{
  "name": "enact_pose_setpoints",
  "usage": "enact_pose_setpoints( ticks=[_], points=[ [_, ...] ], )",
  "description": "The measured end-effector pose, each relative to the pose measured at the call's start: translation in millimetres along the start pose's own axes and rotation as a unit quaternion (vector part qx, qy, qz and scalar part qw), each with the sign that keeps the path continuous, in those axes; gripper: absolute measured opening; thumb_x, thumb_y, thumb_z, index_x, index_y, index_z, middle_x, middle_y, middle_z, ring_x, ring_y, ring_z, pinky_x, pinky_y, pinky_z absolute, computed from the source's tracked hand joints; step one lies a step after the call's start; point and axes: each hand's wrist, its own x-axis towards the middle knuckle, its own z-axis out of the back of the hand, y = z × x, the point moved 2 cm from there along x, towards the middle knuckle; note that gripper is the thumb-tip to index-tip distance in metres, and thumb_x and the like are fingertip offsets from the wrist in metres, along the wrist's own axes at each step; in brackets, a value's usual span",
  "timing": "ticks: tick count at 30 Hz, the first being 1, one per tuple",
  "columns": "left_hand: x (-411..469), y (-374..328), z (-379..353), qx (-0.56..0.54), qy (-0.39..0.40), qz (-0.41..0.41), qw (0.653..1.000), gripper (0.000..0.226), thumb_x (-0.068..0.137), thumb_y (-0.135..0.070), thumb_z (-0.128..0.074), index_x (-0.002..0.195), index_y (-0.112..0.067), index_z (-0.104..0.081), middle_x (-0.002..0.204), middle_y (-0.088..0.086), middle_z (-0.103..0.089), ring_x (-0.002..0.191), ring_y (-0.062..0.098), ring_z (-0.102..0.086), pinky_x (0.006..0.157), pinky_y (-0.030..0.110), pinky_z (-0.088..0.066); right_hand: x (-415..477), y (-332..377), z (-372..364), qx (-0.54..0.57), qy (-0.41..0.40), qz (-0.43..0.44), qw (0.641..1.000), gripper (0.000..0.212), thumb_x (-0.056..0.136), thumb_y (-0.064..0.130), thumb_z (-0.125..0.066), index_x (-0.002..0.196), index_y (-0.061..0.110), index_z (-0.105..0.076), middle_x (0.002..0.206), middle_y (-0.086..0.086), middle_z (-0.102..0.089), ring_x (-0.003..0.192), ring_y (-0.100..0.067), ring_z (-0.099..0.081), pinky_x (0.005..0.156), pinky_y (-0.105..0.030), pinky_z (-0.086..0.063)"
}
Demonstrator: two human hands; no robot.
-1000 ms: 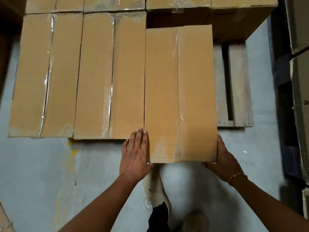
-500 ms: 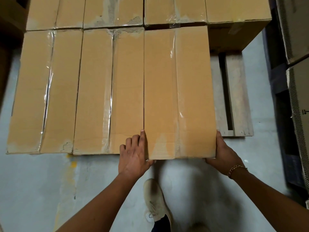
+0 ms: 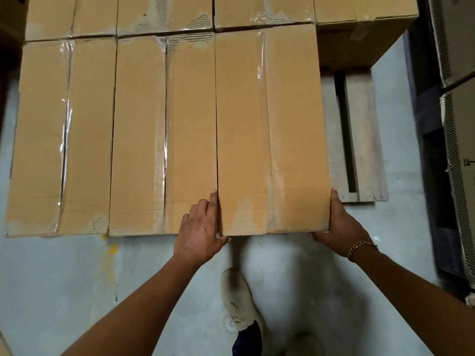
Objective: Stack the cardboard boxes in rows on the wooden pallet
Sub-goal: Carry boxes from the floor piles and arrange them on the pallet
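Frame centre: three long tan cardboard boxes abreast on wooden slatted pallet (image 3: pixel 365 140): left box (image 3: pixel 61 134), middle box (image 3: pixel 164 134), right box (image 3: pixel 270 129), close-packed. Top of frame: rear row of boxes (image 3: pixel 164 14), directly behind. Pallet slats exposed right of right box.

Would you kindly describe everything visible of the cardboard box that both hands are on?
It is a long, brown cardboard box, its top flaps sealed down the middle with clear, wrinkled tape. It lies flat, lengthwise away from the camera, tight against the neighbouring box on its left and the back-row box at its far end. The left hand lies flat at its near left corner; the right hand grips its near right corner.
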Motion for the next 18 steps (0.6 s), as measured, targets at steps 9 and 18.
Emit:
enact_pose_setpoints(
  ticks=[9, 18],
  points=[
    [-5.6, 10.2, 0.3, 0.044, -0.034, -0.011, 0.998, 0.115, 0.079, -0.072, -0.066, 0.16, -0.019, -0.004, 0.133, 0.006, -0.04, 0.115, 0.024, -0.041, 0.097, 0.039, -0.04, -3.3, 2.3, 1.6, -0.014, 0.0, -0.005, 1.0, 0.133, 0.068, 0.044, -0.086, 0.153, 0.037, 0.016, 0.149, -0.01, -0.046, 0.115, -0.037, -0.059, 0.089, -0.051, -0.055],
    [-8.0, 13.5, -3.2, 0.071, -0.05, -0.021, 0.996, 0.108, 0.083, -0.076, -0.056, 0.162, -0.02, -0.008, 0.165, 0.007, -0.013, 0.147, 0.029, -0.02, 0.111, 0.047, -0.034, -3.3, 2.6, 2.5, -0.013, -0.005, -0.006, 1.0, 0.129, 0.069, 0.041, -0.084, 0.155, 0.038, 0.012, 0.144, -0.007, -0.051, 0.114, -0.035, -0.058, 0.088, -0.048, -0.054]
  ],
)
